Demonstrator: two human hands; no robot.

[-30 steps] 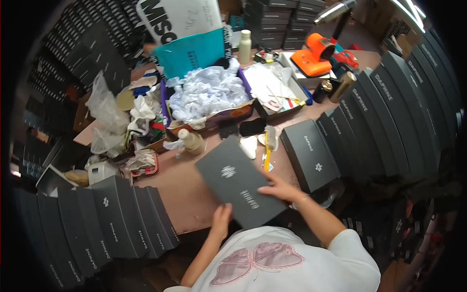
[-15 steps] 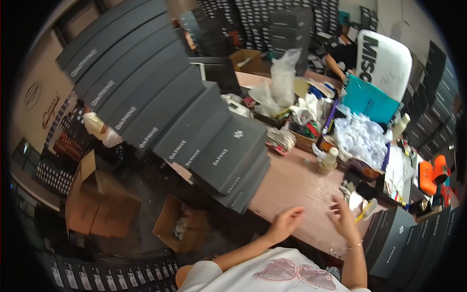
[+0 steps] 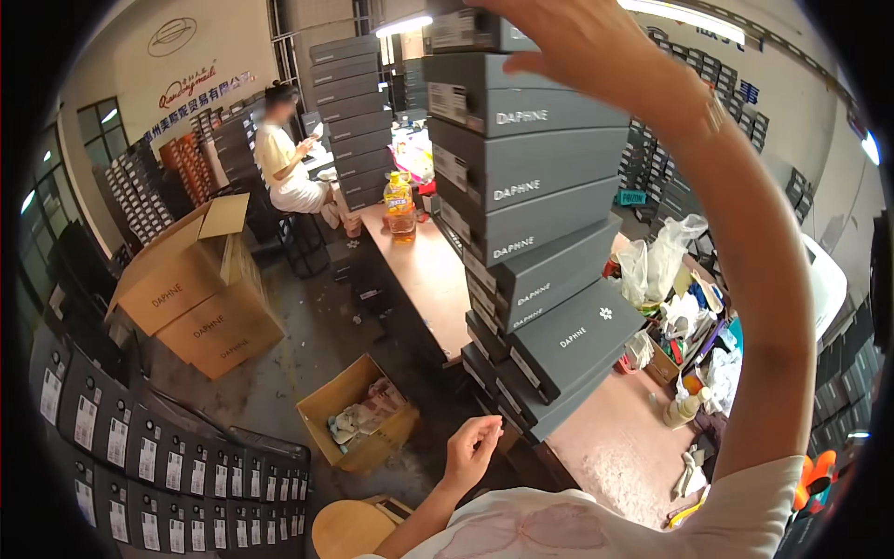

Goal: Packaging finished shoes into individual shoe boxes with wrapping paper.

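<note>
A tall, uneven stack of dark grey shoe boxes (image 3: pixel 557 154) rises from the pink tabletop in front of me. My right hand (image 3: pixel 568 42) is raised at the stack's upper end, its thumb apart from the fingers and close against the front of the upper boxes. The fingertips run out of the picture's upper edge, so a firm hold cannot be made out. Low beside the bottom of the stack is my left hand (image 3: pixel 472 454), its fingers curled together with nothing visible in them. The lower boxes (image 3: pixel 577 340) jut out toward me in steps.
The pink table (image 3: pixel 605 438) bears a bottle (image 3: pixel 684 407), plastic bags (image 3: pixel 663 256) and clutter. An open carton (image 3: pixel 358 419) with scraps stands on the floor, near larger cartons (image 3: pixel 205 298) and a round stool (image 3: pixel 349 531). Rows of shoe boxes (image 3: pixel 168 475) line the lower left. Another person (image 3: pixel 284 158) sits beyond.
The view has swung left and up, toward the stack. My right hand has risen from above the table to the stack's upper boxes. My left hand is now beside the stack's base.
</note>
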